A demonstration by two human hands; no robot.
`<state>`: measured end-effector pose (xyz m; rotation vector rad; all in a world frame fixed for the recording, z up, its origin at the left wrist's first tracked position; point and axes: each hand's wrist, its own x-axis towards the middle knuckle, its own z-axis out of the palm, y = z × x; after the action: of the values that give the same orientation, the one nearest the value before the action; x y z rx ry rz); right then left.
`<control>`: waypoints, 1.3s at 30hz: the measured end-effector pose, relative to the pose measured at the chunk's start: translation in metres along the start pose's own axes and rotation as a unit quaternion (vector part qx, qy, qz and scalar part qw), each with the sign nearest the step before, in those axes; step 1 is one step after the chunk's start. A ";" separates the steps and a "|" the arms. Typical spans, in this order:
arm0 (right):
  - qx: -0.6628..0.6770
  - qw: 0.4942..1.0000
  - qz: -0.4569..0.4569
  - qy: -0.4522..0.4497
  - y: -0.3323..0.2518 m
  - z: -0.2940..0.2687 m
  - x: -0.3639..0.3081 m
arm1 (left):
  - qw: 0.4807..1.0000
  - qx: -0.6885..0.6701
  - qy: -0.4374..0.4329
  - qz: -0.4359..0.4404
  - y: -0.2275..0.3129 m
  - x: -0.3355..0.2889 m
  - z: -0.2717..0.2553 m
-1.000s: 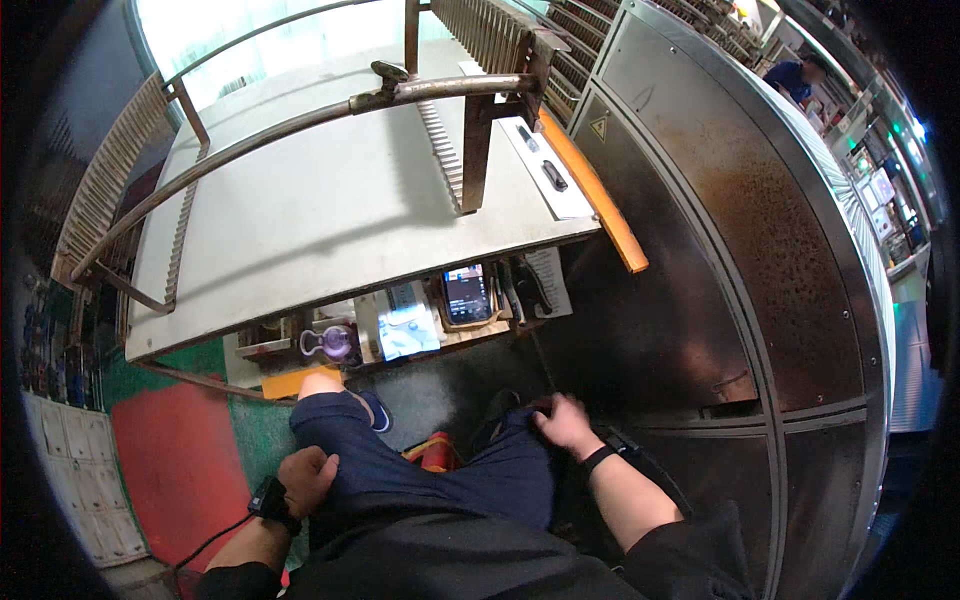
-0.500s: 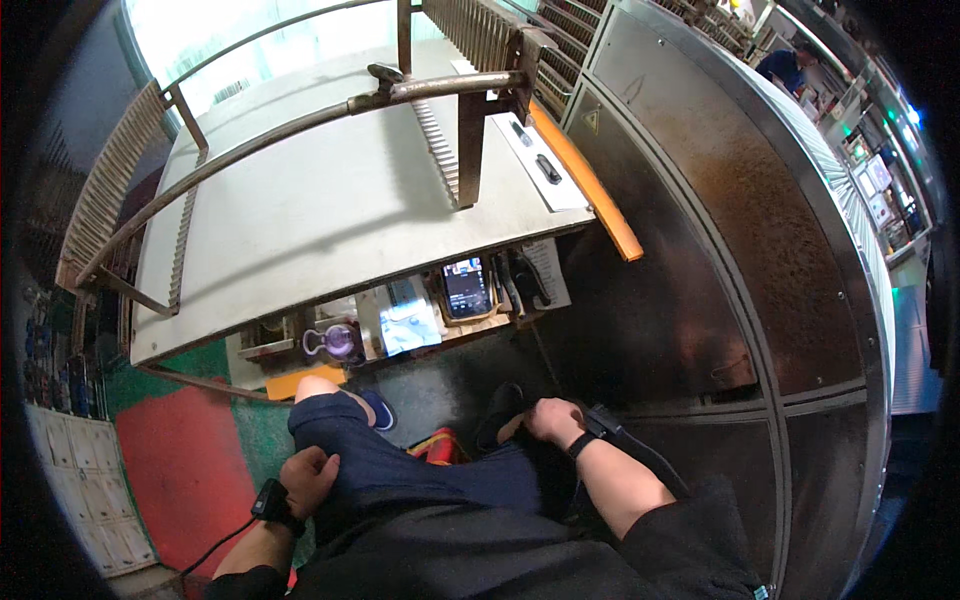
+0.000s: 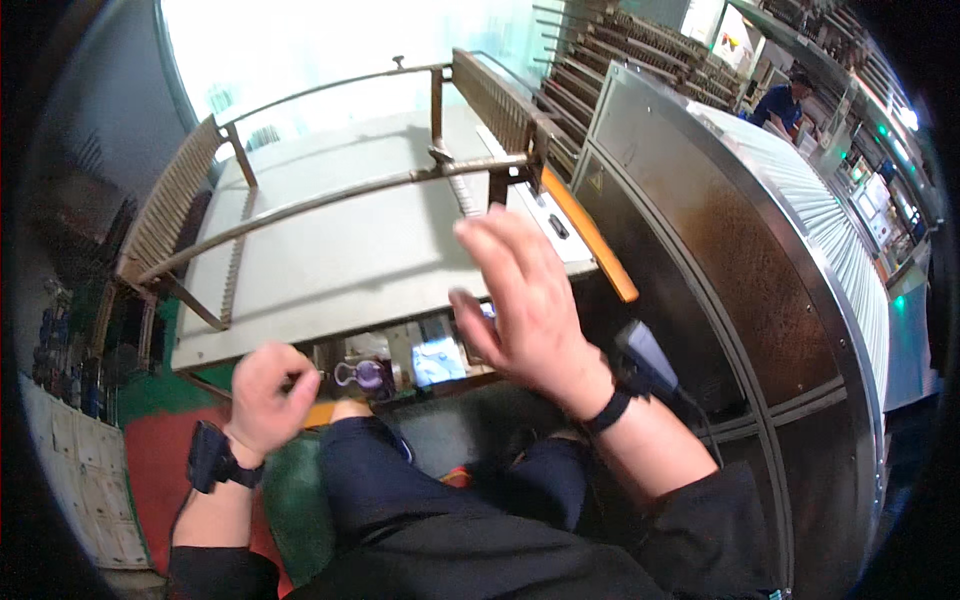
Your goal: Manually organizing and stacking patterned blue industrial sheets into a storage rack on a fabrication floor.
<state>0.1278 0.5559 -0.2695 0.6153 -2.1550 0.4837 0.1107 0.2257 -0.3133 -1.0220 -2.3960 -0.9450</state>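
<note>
My right hand is raised before the front of a white table, its fingers spread and slightly blurred, holding nothing. Behind its fingertips stands a metal rack frame with slotted sides, resting on the tabletop. My left hand hovers by the table's front left corner, fingers curled in and nothing visible in them. A purple-topped bottle is on the shelf beneath the table, right of my left hand. Beside it lies a pale, shiny packet. My right hand hides most of the shelf's right part.
A large metal machine housing rises on the right. An orange bar runs along the table's right edge, beside a small black object. Stacked metal racks stand behind. Another person is at the far right.
Both hands have lifted from my lap toward the table. My right hand has opened and risen further, now covering the phone on the shelf. The view has tilted up slightly.
</note>
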 end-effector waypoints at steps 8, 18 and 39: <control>-0.026 0.998 0.048 0.028 0.030 0.030 0.067 | 0.965 0.195 0.089 0.148 -0.012 0.100 -0.094; -0.081 0.988 0.128 0.017 0.034 0.056 0.099 | 0.962 0.272 -0.032 -0.027 -0.049 0.114 -0.074; -0.015 0.999 0.029 0.042 0.051 -0.105 0.116 | 0.968 0.248 -0.020 0.022 0.001 0.004 -0.046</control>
<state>0.0999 0.6227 -0.1221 0.5075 -2.1010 0.5000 0.1126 0.1957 -0.2779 -0.8964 -2.4456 -0.2789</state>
